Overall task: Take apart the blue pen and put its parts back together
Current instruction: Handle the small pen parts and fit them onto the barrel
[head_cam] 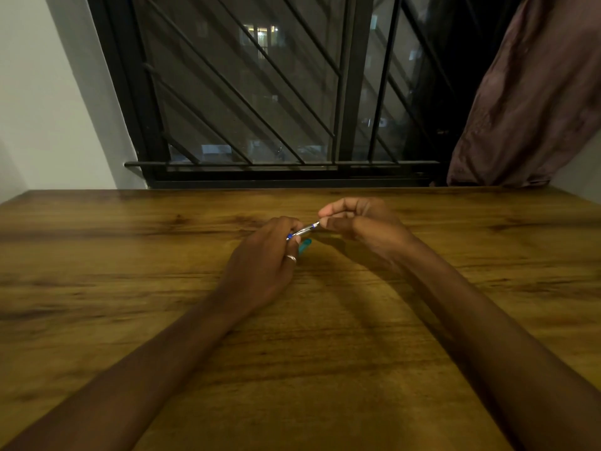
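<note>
Both hands meet over the middle of the wooden table. My left hand, a ring on one finger, grips the lower end of the blue pen, a thin clear and blue barrel tilted up to the right. My right hand pinches the pen's upper end between thumb and forefinger. A light blue cap-like part shows just below the pen, beside my left fingers; whether it lies on the table or sits in the hand is unclear. Much of the pen is hidden by fingers.
A barred black window stands right behind the table's far edge. A brown curtain hangs at the back right. A white wall is at the left.
</note>
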